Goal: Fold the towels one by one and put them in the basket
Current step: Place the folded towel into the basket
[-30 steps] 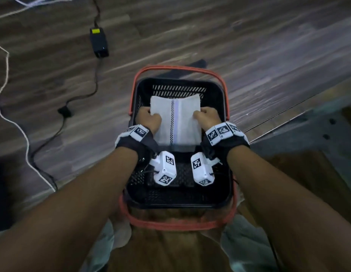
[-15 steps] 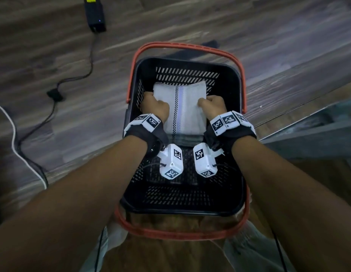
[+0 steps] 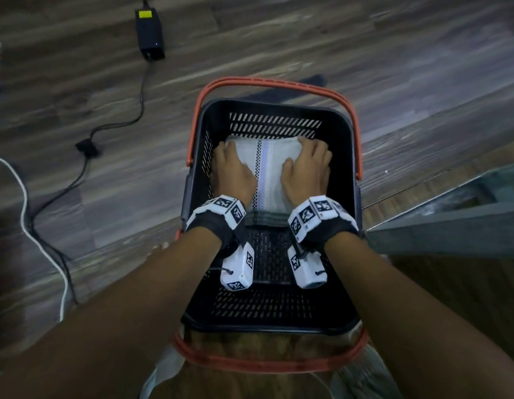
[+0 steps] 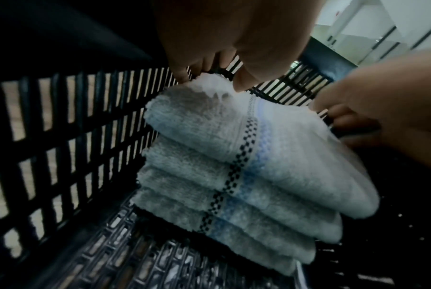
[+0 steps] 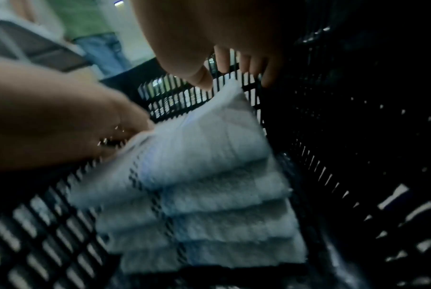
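We found a folded white terry towel [image 3: 271, 171] lying in the far half of a black slatted plastic basket [image 3: 343, 156], close against its ribbed far wall. The towel was thick and fluffy, folded into several stacked layers visible in the left wrist view [image 4: 234, 168], with a dark checkered line and a pale blue stripe running down its middle. The left hand [image 3: 232, 171] lay on the towel's left side; in the left wrist view its thumb and fingers [image 4: 244, 82] appeared to pinch the far left corner of the top layer. The right hand [image 3: 306, 168] lay on the towel's right side, and in the right wrist view its thumb and fingers [image 5: 268, 76] closed about the far right corner, though that view was blurred. Both wrists carried dark straps with white blocks bearing black-and-white square markers. The basket had orange hoop handles [image 3: 274, 83] folded outward at the far and near ends, and its floor was an open lattice. It stood on a wood-grain plank floor [image 3: 394, 53]. A black rectangular power brick with a yellow label [image 3: 149, 34] lay on the floor beyond and to the left, its black cable [image 3: 117, 125] winding away, beside a white cord [image 3: 37, 243].
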`<action>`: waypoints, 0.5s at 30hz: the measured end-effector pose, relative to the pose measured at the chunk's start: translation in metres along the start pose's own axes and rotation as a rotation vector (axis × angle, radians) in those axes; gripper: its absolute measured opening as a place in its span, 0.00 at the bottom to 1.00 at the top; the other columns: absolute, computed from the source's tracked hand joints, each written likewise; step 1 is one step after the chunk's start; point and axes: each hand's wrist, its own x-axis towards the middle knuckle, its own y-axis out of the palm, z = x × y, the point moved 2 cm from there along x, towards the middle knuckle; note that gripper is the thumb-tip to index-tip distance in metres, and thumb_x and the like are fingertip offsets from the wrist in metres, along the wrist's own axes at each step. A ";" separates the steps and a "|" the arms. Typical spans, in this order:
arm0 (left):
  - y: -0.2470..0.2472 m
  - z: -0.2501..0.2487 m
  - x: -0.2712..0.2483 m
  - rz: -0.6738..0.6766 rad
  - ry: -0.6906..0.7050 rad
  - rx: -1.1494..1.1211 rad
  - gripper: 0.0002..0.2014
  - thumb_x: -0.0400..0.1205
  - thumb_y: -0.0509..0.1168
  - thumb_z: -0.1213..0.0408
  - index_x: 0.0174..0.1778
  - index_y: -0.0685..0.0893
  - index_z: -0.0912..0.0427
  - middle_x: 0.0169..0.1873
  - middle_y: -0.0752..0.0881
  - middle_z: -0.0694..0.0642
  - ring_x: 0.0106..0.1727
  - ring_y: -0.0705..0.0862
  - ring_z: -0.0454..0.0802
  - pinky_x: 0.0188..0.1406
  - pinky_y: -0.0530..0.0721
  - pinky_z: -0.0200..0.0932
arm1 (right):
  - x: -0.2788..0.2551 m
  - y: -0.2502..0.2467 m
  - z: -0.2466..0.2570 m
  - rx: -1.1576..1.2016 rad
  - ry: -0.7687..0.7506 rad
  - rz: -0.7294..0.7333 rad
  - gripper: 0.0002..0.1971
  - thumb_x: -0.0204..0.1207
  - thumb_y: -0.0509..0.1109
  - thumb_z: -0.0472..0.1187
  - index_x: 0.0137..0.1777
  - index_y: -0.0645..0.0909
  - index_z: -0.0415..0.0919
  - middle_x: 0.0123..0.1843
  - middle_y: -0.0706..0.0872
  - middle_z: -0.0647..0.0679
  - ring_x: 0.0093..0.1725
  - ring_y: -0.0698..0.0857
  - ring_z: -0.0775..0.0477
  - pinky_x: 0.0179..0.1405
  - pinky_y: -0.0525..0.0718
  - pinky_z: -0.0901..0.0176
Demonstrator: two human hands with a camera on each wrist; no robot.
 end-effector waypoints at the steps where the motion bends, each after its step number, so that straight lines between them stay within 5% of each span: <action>1: 0.002 0.001 0.001 0.017 0.049 0.054 0.27 0.81 0.57 0.70 0.77 0.63 0.67 0.79 0.61 0.65 0.79 0.61 0.61 0.78 0.61 0.50 | -0.003 0.003 0.002 -0.092 -0.098 -0.021 0.24 0.75 0.62 0.39 0.72 0.68 0.39 0.74 0.69 0.39 0.73 0.67 0.38 0.66 0.70 0.46; 4: 0.012 0.003 0.004 0.078 0.140 0.190 0.27 0.83 0.55 0.67 0.79 0.60 0.65 0.82 0.55 0.62 0.83 0.53 0.58 0.80 0.59 0.55 | -0.007 0.020 -0.003 -0.255 -0.222 0.044 0.26 0.78 0.58 0.41 0.77 0.64 0.39 0.81 0.62 0.39 0.80 0.60 0.40 0.72 0.62 0.45; 10: 0.034 0.021 0.004 0.187 0.138 0.309 0.28 0.87 0.45 0.59 0.82 0.46 0.63 0.83 0.46 0.61 0.84 0.44 0.56 0.81 0.54 0.58 | -0.006 0.054 -0.023 -0.338 -0.208 0.164 0.30 0.83 0.48 0.47 0.82 0.50 0.38 0.85 0.47 0.42 0.84 0.48 0.46 0.78 0.53 0.42; 15: 0.047 0.032 -0.001 0.152 0.170 0.292 0.28 0.87 0.43 0.57 0.82 0.44 0.61 0.83 0.43 0.60 0.84 0.41 0.55 0.81 0.47 0.56 | -0.007 0.066 -0.033 -0.261 -0.205 0.130 0.30 0.82 0.48 0.47 0.83 0.49 0.38 0.85 0.46 0.43 0.84 0.47 0.46 0.80 0.52 0.41</action>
